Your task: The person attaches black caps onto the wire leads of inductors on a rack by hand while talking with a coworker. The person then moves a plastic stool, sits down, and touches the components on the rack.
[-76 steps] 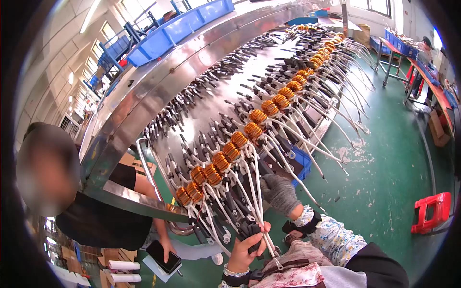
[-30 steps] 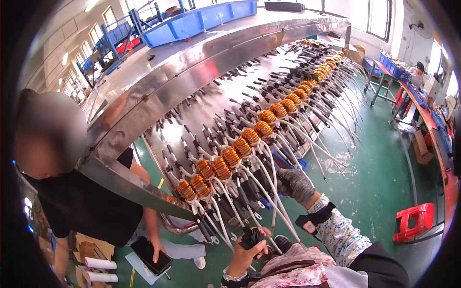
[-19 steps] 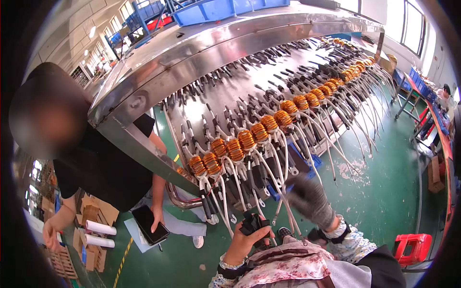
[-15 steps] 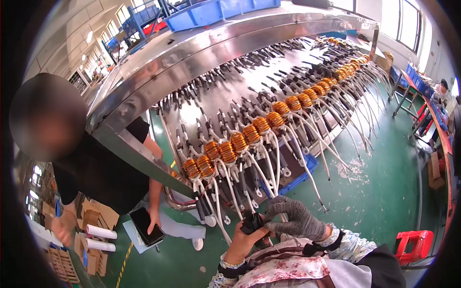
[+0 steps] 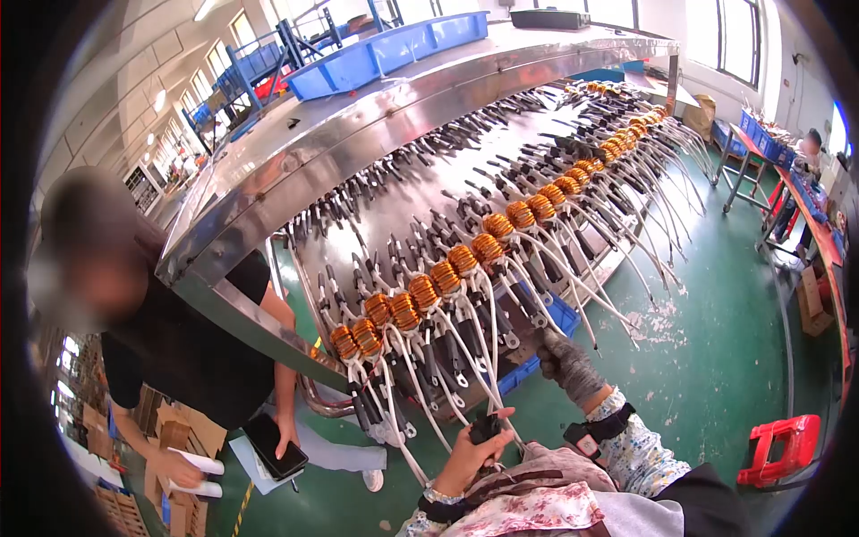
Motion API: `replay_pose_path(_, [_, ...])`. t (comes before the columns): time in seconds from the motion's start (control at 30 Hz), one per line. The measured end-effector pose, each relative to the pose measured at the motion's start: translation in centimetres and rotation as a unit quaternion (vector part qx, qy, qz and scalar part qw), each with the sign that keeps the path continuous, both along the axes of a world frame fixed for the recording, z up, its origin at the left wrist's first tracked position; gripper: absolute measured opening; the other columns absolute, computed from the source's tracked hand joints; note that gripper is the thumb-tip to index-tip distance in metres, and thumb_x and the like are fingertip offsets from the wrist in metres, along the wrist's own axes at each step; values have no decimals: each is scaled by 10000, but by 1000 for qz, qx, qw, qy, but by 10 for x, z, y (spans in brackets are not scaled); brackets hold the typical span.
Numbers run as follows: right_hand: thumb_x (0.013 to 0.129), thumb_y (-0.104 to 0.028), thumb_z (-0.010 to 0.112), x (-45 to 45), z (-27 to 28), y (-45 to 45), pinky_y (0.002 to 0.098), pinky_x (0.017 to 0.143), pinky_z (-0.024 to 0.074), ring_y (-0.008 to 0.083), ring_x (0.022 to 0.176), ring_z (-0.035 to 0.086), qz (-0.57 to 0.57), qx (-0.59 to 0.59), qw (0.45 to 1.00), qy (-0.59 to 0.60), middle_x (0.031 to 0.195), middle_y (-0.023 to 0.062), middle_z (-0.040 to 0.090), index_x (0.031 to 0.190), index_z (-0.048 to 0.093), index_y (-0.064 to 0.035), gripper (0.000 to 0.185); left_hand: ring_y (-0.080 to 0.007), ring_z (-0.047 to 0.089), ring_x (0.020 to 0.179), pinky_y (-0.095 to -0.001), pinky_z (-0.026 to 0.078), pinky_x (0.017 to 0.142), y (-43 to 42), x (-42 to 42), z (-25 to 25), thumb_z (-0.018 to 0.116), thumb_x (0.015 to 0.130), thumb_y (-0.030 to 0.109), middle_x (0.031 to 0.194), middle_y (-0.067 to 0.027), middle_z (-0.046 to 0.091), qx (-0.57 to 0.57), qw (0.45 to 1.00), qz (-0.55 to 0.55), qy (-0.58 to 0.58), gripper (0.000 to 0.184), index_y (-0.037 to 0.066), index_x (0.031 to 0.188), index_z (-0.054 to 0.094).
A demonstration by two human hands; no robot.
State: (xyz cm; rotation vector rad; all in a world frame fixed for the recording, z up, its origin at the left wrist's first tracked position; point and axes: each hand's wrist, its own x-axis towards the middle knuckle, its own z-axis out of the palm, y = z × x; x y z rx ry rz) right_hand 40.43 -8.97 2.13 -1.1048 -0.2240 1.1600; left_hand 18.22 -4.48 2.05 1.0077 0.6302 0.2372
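I follow two hands through the head view. At about half past five, the left hand (image 5: 470, 461), bare, is closed around a black piece (image 5: 484, 430), its index finger lying out along the top toward two o'clock; how much of the piece sits hidden in the palm I can't tell. At four o'clock, the right hand (image 5: 573, 367), in a grey knitted glove, has its fingers curled at the end of a black-sleeved lead, and I can't make out whether they pinch it or only touch it.

Above both hands I see a row of copper-wound coils (image 5: 422, 293) running from half past seven up to two o'clock on a metal shelf (image 5: 403, 197) beneath the steel bench (image 5: 358, 130). White leads (image 5: 493, 345) hang off the near side of the row, among black-sleeved ones ending in ring lugs. Just up from the glove is a blue bin (image 5: 562, 313) under the hanging leads. A red stool (image 5: 780, 450) stands farther out at four. At nine, a co-worker (image 5: 197, 358) in black holds a phone (image 5: 273, 445) toward half past seven.
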Motion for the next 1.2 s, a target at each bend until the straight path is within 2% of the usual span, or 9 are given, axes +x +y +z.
replay_pose_path(0.03, [905, -302, 516, 3, -4, -2, 209, 464, 350, 58, 521, 398, 28, 48, 998, -16, 672, -54, 461, 1109, 584, -76, 313, -14, 384, 474, -172, 277, 405, 2, 2, -9, 651, 818, 152, 620, 51, 490, 5, 1000, 17, 6, 418, 57, 1204, 525])
replay_pose_path(0.23, [897, -266, 519, -9, 1, 9, 212, 506, 392, 71, 529, 409, -35, 16, 995, -87, 665, -53, 451, 1086, 588, -57, 290, -16, 410, 511, -174, 279, 413, 4, 1, -22, 656, 815, 155, 623, 46, 490, 23, 1000, -9, 7, 429, 61, 1212, 522])
replay_pose_path(0.53, [872, -222, 552, -15, 2, 8, 278, 523, 454, 101, 539, 462, -62, 30, 997, -30, 684, -17, 478, 1054, 558, -13, 278, -28, 379, 466, -185, 271, 405, 0, -15, 7, 644, 807, 80, 610, 33, 467, 23, 1000, 8, -2, 440, 5, 1213, 493])
replay_pose_path(0.67, [877, -231, 545, -11, -4, 8, 281, 520, 451, 104, 527, 460, -58, 10, 995, -85, 674, -16, 476, 1040, 563, -23, 265, -28, 387, 471, -181, 275, 403, -1, -18, 20, 646, 799, 61, 638, 34, 476, 3, 999, 29, -17, 447, -6, 1211, 487])
replay_pose_path(0.77, [874, -244, 548, -10, 0, 12, 262, 502, 442, 98, 520, 464, -58, 14, 992, -114, 640, -18, 489, 966, 575, -39, 227, -29, 390, 473, -184, 279, 401, 0, -23, 20, 646, 796, 54, 664, 36, 482, 12, 999, 33, -20, 449, -15, 1209, 484])
replay_pose_path(0.97, [862, -233, 568, -15, 24, 23, 225, 463, 347, 65, 510, 392, -51, 38, 998, 12, 654, -51, 438, 941, 580, -63, 188, -30, 383, 462, -183, 268, 397, -2, -31, 16, 645, 796, 56, 606, 27, 474, 7, 999, 38, -16, 423, -18, 1186, 496])
replay_pose_path(1.07, [861, -238, 570, -16, 32, 35, 212, 434, 288, 58, 475, 337, -59, -12, 998, 4, 599, -73, 394, 897, 594, -72, 172, -32, 380, 456, -183, 264, 398, -3, -33, 17, 643, 799, 60, 583, 24, 469, 0, 999, 36, -11, 406, -17, 1172, 504])
replay_pose_path(1.17, [836, -234, 596, -15, 38, 39, 233, 382, 313, 81, 407, 401, 19, -39, 999, -21, 569, -34, 485, 845, 616, -65, 171, -35, 377, 453, -186, 264, 398, -3, -31, 21, 644, 800, 65, 587, 23, 472, 4, 999, 42, -2, 401, -17, 1168, 506])
replay_pose_path(1.2, [847, -241, 585, -18, 42, 39, 226, 382, 281, 72, 408, 349, -1, -61, 998, -6, 546, -57, 419, 840, 613, -67, 176, -36, 377, 453, -187, 265, 399, -3, -32, 21, 644, 801, 67, 585, 23, 472, -2, 999, 42, -7, 400, -17, 1167, 506])
